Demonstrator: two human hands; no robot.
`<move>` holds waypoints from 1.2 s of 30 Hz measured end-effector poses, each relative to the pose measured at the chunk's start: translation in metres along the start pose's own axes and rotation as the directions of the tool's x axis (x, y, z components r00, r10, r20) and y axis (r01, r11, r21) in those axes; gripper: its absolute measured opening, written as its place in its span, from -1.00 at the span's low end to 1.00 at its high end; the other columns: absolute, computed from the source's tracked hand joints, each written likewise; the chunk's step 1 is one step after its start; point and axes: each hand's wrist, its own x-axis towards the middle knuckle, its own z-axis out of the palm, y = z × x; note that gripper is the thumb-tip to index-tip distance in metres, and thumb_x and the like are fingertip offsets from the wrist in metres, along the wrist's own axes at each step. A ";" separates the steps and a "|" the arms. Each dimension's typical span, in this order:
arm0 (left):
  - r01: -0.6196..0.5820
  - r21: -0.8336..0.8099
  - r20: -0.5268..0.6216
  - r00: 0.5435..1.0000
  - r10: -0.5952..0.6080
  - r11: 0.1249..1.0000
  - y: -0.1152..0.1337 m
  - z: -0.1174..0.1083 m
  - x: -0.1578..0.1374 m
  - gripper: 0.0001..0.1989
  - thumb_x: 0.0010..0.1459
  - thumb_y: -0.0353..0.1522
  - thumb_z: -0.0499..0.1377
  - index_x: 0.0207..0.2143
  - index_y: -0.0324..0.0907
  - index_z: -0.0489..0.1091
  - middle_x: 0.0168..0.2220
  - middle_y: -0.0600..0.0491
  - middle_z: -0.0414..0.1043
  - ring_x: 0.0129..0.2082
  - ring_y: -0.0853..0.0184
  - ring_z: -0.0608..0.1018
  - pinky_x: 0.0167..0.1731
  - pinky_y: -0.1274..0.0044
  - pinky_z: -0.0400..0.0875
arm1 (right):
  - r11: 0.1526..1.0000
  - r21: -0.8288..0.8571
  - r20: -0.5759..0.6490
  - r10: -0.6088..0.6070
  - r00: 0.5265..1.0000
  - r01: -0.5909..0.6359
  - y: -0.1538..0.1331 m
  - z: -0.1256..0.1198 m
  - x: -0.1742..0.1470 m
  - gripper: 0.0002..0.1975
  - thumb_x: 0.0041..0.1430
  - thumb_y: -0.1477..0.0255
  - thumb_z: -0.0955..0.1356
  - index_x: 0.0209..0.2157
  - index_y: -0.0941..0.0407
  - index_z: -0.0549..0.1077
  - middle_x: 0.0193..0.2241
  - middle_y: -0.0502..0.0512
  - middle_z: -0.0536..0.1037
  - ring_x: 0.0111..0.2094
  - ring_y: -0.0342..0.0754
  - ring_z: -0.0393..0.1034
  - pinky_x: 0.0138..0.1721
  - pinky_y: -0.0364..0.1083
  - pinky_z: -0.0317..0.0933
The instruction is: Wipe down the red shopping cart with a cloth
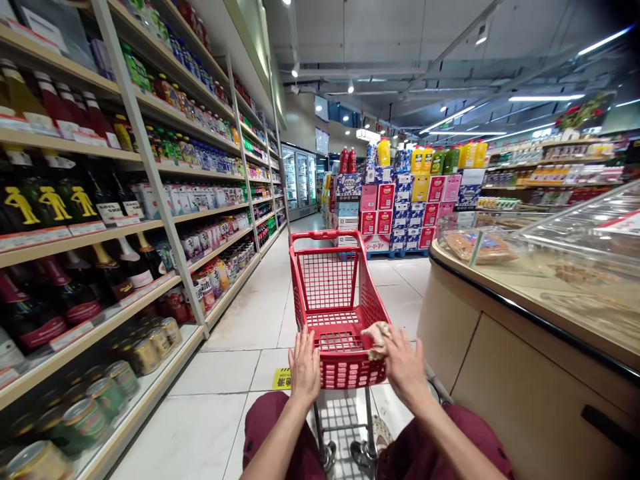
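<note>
A red plastic shopping cart point(331, 320) with lattice walls stands in front of me on the tiled floor. My left hand point(305, 365) lies against its near left corner, fingers stretched out and holding nothing. At the near right corner my right hand point(404, 363) has a crumpled beige cloth point(378, 339) under its fingers, pressed at the cart's rim. Part of the cloth hangs over the basket's inner side. The fingertips of the right hand are partly hidden by the cloth. Nothing lies in the visible part of the basket.
Shelves point(115, 233) of bottles and cans line the left side. A glass-topped display counter point(500, 320) stands close on the right. Stacked drink boxes point(385, 213) rise ahead. A yellow floor sign point(282, 379) is beside the cart, and my knees flank it.
</note>
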 end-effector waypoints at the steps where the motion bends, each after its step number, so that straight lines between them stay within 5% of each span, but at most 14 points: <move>1: 0.007 -0.003 0.000 1.000 -0.007 1.000 0.001 0.001 0.000 -0.55 0.20 -0.39 -0.23 0.15 -0.09 0.00 0.23 0.03 -0.11 0.21 0.28 -0.04 0.13 0.18 -0.14 | 1.000 -0.016 -0.018 -0.003 1.000 0.002 0.005 0.000 0.000 -0.57 0.11 0.58 0.12 -0.01 0.06 0.33 0.10 0.13 0.21 0.16 0.13 -0.05 0.09 0.27 -0.21; 8: 0.014 0.028 0.022 1.000 -0.014 1.000 -0.002 0.000 0.002 -0.56 0.20 -0.38 -0.22 0.13 -0.08 0.04 0.23 0.04 -0.12 0.22 0.27 -0.06 0.13 0.16 -0.14 | 0.946 0.089 -0.072 -0.307 0.949 0.313 -0.045 0.031 0.001 -0.56 0.09 0.60 0.18 -0.02 -0.06 0.32 0.01 0.04 0.36 0.08 0.03 0.12 0.05 0.12 0.00; 15: 0.013 0.021 0.000 1.000 -0.013 1.000 0.000 0.002 0.002 -0.56 0.20 -0.40 -0.23 0.14 -0.08 0.01 0.23 0.04 -0.11 0.22 0.28 -0.05 0.12 0.17 -0.12 | 0.965 0.097 -0.224 -0.219 0.950 0.245 0.019 0.024 -0.003 -0.62 0.12 0.59 0.13 -0.07 0.09 0.38 0.03 0.12 0.32 0.13 0.01 0.02 0.05 0.08 0.07; 21: 0.013 0.056 0.041 0.999 -0.015 0.998 -0.002 0.001 0.002 -0.54 0.19 -0.43 -0.22 0.15 -0.09 0.01 0.23 0.05 -0.14 0.22 0.28 -0.07 0.13 0.19 -0.12 | 0.877 0.079 -0.256 -0.442 0.860 0.474 -0.055 0.047 -0.010 -0.62 0.15 0.56 0.16 -0.02 0.02 0.33 0.01 0.03 0.36 0.12 0.00 0.04 0.06 0.09 0.04; 24: 0.008 0.065 0.031 0.999 -0.010 0.998 -0.004 0.002 0.003 -0.54 0.19 -0.43 -0.22 0.15 -0.09 0.01 0.23 0.05 -0.12 0.22 0.29 -0.06 0.13 0.20 -0.11 | 0.885 0.026 -0.186 -0.453 0.872 0.465 -0.072 0.046 -0.001 -0.61 0.14 0.51 0.20 0.01 -0.02 0.28 0.01 0.04 0.35 0.09 0.04 0.10 0.04 0.15 0.02; 30: -0.001 0.054 0.023 1.000 -0.001 0.999 -0.005 0.000 0.004 -0.54 0.19 -0.39 -0.19 0.15 -0.05 -0.02 0.23 0.06 -0.10 0.22 0.26 -0.07 0.11 0.15 -0.12 | 0.863 0.011 -0.150 -0.498 0.854 0.505 -0.024 0.039 0.008 -0.65 0.15 0.53 0.18 -0.03 0.03 0.34 -0.03 0.03 0.39 0.07 -0.03 0.14 -0.01 0.00 0.16; 33: -0.004 0.030 0.031 1.000 0.003 1.000 -0.005 0.000 0.003 -0.54 0.19 -0.38 -0.21 0.16 -0.06 -0.04 0.23 0.07 -0.11 0.22 0.25 -0.10 0.12 0.14 -0.15 | 0.922 -0.043 -0.224 -0.385 0.895 0.385 0.018 0.036 0.001 -0.60 0.15 0.57 0.12 -0.01 0.09 0.32 0.02 0.08 0.34 0.13 -0.01 0.03 0.03 0.03 0.13; 36: 0.011 0.013 0.032 0.999 -0.011 1.000 -0.005 0.002 0.002 -0.54 0.20 -0.38 -0.23 0.17 -0.07 -0.05 0.23 0.07 -0.14 0.22 0.27 -0.10 0.13 0.16 -0.15 | 0.960 -0.066 -0.298 -0.278 0.913 0.271 0.018 0.040 -0.006 -0.57 0.13 0.61 0.10 0.01 0.13 0.30 0.05 0.10 0.30 0.16 -0.01 -0.04 0.05 0.05 0.10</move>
